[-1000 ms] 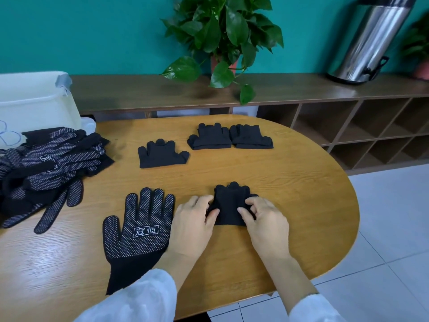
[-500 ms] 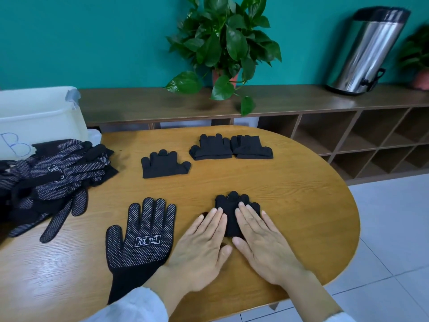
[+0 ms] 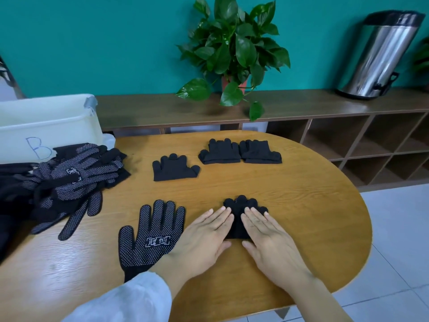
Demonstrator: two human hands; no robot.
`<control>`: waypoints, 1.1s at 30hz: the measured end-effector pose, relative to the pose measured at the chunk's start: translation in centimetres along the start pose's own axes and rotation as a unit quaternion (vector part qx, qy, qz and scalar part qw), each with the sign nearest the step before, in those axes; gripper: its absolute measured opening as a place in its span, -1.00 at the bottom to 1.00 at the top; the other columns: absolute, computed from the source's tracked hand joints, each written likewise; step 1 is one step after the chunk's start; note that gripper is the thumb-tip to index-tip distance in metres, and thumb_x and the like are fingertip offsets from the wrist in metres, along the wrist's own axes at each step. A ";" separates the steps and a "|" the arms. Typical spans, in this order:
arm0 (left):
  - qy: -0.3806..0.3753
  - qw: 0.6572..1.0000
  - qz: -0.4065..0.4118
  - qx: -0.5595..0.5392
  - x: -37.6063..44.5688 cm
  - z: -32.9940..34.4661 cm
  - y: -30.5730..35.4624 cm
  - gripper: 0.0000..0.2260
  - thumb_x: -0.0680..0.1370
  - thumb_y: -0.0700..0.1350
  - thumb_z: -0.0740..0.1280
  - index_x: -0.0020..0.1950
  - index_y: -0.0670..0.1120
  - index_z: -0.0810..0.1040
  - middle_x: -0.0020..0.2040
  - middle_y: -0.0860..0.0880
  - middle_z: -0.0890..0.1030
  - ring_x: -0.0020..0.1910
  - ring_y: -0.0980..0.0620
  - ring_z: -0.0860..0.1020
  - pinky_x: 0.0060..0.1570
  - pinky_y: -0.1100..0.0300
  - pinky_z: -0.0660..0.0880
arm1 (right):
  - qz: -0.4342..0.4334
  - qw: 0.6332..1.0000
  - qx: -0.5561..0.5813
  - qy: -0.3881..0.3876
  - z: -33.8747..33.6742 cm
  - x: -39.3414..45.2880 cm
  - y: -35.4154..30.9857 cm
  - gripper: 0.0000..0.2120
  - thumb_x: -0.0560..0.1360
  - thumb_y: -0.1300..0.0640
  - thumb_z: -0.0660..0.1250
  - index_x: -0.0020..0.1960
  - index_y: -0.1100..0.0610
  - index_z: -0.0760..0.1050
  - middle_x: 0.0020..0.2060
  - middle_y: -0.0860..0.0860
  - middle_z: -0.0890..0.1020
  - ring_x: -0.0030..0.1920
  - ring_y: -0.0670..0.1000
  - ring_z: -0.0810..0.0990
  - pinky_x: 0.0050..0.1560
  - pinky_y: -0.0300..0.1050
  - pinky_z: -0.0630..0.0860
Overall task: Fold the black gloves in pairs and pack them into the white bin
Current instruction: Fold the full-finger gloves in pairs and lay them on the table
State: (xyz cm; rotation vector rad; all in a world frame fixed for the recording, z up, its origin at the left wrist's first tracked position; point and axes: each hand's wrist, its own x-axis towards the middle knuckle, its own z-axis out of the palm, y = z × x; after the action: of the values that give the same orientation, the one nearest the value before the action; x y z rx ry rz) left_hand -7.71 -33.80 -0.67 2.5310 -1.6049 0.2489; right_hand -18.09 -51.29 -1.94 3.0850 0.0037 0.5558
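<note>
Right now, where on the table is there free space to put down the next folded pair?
Bare wood lies right of the folded glove under both hands, towards the table edge, and between it and the two folded pairs at the back. The left side is crowded: the loose pile, the flat dotted glove, and a single folded pair.

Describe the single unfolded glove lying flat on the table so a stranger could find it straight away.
Start at the oval wooden table and look at its near edge, just left of the person's left hand. There the flat glove lies spread out, fingers pointing away. Unlike the plain black folded bundles farther back and the heaped gloves at the left, it lies alone, unfolded, showing white grip dots and a white boxed logo.
</note>
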 end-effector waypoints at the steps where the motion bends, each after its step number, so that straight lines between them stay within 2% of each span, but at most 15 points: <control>1: -0.017 1.000 -0.008 0.003 0.3 0.1 -0.4 -0.47 0.62 0.11 0.00 0.49 -0.14 0.35 0.50 -0.06 0.31 0.48 0.13 0.14 0.45 0.11 -0.03 | 0.000 1.000 -0.011 -0.006 0.1 0.3 0.2 -0.51 0.53 -0.04 0.18 0.36 0.20 0.49 0.34 0.09 0.51 0.38 0.00 0.45 0.39 -0.03 0.20; 3: -0.069 0.997 -0.023 -0.002 0.7 0.1 -0.9 -0.45 0.57 0.15 0.00 0.37 -0.12 0.50 0.38 -0.05 0.50 0.40 0.12 0.37 0.39 0.08 0.15 | -0.001 1.000 -0.019 -0.020 0.4 0.9 0.5 -0.47 0.52 -0.07 0.08 0.32 0.20 0.53 0.30 0.10 0.55 0.35 0.01 0.49 0.38 -0.03 0.23; 5: -0.077 0.997 -0.012 -0.014 1.1 0.5 -1.3 -0.45 0.58 0.15 -0.01 0.37 -0.12 0.52 0.37 -0.04 0.51 0.37 0.09 0.44 0.39 0.08 0.16 | 0.001 1.000 -0.013 -0.027 0.6 1.4 0.7 -0.46 0.51 -0.09 0.07 0.27 0.19 0.57 0.25 0.09 0.59 0.31 -0.01 0.53 0.40 -0.09 0.31; 8: -0.032 0.999 0.006 0.010 1.6 0.9 -1.7 -0.49 0.61 0.13 -0.01 0.29 -0.09 0.59 0.29 -0.02 0.58 0.30 0.12 0.52 0.35 0.15 0.25 | -0.001 1.000 0.003 -0.020 0.7 1.7 1.0 -0.48 0.52 -0.08 0.08 0.24 0.19 0.59 0.21 0.09 0.62 0.26 0.00 0.57 0.34 -0.07 0.38; 11: 0.003 1.000 0.006 -0.014 1.5 1.2 -1.9 -0.42 0.69 0.11 -0.17 0.29 -0.06 0.59 0.29 0.01 0.58 0.30 0.15 0.50 0.35 0.16 0.29 | -0.004 1.000 0.003 0.006 0.7 2.0 0.9 -0.52 0.50 0.01 0.10 0.24 0.20 0.59 0.19 0.10 0.63 0.23 0.01 0.59 0.32 -0.06 0.39; 13: 0.029 0.999 0.005 -0.028 1.5 1.4 -2.2 -0.41 0.70 0.10 -0.19 0.29 -0.06 0.59 0.29 0.01 0.58 0.31 0.15 0.50 0.36 0.19 0.32 | 0.000 0.999 -0.003 0.033 0.9 2.5 0.9 -0.56 0.45 0.10 0.16 0.22 0.21 0.60 0.15 0.11 0.65 0.19 0.02 0.62 0.27 -0.06 0.44; 15: 0.039 0.998 0.006 -0.043 1.6 1.4 -2.2 -0.43 0.70 0.09 -0.17 0.28 -0.07 0.59 0.28 0.00 0.59 0.31 0.15 0.50 0.40 0.24 0.28 | 0.004 0.998 -0.006 0.063 1.3 3.0 1.1 -0.58 0.35 0.19 0.38 0.20 0.21 0.62 0.12 0.12 0.67 0.16 0.04 0.64 0.21 -0.03 0.51; 18: 0.061 0.997 0.013 -0.047 1.7 1.4 -2.5 -0.50 0.70 0.08 -0.07 0.29 -0.10 0.58 0.27 -0.02 0.60 0.32 0.12 0.50 0.39 0.20 0.22 | 0.025 0.997 -0.005 0.067 2.0 3.6 1.2 -0.43 0.13 0.28 0.62 0.13 0.21 0.65 0.07 0.13 0.69 0.10 0.07 0.67 0.11 -0.01 0.59; 20: 0.069 0.997 0.014 -0.029 1.8 1.5 -2.4 -0.53 0.66 0.09 0.02 0.34 -0.12 0.54 0.30 -0.03 0.57 0.35 0.10 0.46 0.39 0.12 0.21 | 0.026 0.996 -0.003 0.083 2.3 3.9 1.3 -0.44 0.11 0.33 0.63 0.10 0.21 0.67 0.04 0.14 0.69 0.07 0.07 0.68 0.06 -0.01 0.62; 24: 0.089 0.995 0.002 0.033 2.7 2.2 -1.9 -0.45 0.56 0.20 0.16 0.41 -0.12 0.48 0.36 -0.04 0.52 0.38 0.07 0.44 0.38 0.04 0.21 | 0.023 0.995 0.002 0.097 2.5 4.1 1.3 -0.45 0.15 0.33 0.62 0.14 0.21 0.65 0.03 0.14 0.70 0.05 0.07 0.69 0.04 0.00 0.63; 27: 0.120 0.992 -0.004 0.044 3.3 2.6 -2.2 -0.50 0.41 -0.03 0.54 0.31 -0.13 0.57 0.25 -0.06 0.61 0.28 0.06 0.55 0.38 0.05 0.37 | 0.017 0.995 -0.005 0.103 2.4 4.1 1.2 -0.45 0.18 0.33 0.61 0.16 0.19 0.64 0.03 0.13 0.70 0.06 0.05 0.68 0.07 0.00 0.62; 28: 0.124 0.991 -0.005 0.049 3.4 2.7 -2.4 -0.50 0.36 -0.13 0.57 0.28 -0.13 0.59 0.22 -0.06 0.63 0.24 0.05 0.57 0.34 0.03 0.41 | 0.014 0.994 -0.007 0.105 2.3 4.1 1.2 -0.45 0.18 0.33 0.61 0.16 0.19 0.64 0.03 0.12 0.70 0.05 0.05 0.69 0.08 0.00 0.62; 29: 0.137 0.989 -0.003 0.058 3.5 2.6 -2.6 -0.53 0.37 -0.21 0.53 0.27 -0.14 0.60 0.19 -0.07 0.64 0.22 0.05 0.59 0.32 0.01 0.41 | 0.011 0.994 -0.009 0.108 2.2 4.2 1.1 -0.44 0.17 0.33 0.61 0.16 0.18 0.64 0.03 0.12 0.70 0.05 0.04 0.69 0.08 0.00 0.62; 31: 0.166 0.984 0.003 0.072 3.4 2.2 -3.0 -0.63 0.47 -0.25 0.30 0.27 -0.15 0.60 0.17 -0.07 0.65 0.19 0.04 0.61 0.33 0.02 0.36 | 0.005 0.993 -0.010 0.117 1.6 4.7 0.9 -0.44 0.17 0.33 0.61 0.16 0.18 0.65 0.01 0.12 0.70 0.03 0.04 0.69 0.07 0.00 0.62; 33: 0.174 0.982 0.000 0.072 3.4 1.3 -3.5 -0.60 0.48 -0.24 0.17 0.26 -0.16 0.61 0.15 -0.09 0.66 0.17 0.03 0.62 0.32 0.02 0.36 | -0.002 0.992 -0.012 0.127 0.8 5.5 0.6 -0.45 0.17 0.34 0.60 0.15 0.19 0.65 0.00 0.11 0.71 0.02 0.04 0.70 0.06 0.00 0.63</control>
State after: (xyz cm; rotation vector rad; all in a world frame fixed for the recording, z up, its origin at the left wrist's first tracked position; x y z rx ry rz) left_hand -2.97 -35.61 -1.31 2.4121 -1.4966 0.7869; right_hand -12.63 -51.84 -0.78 2.9659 0.0039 0.9357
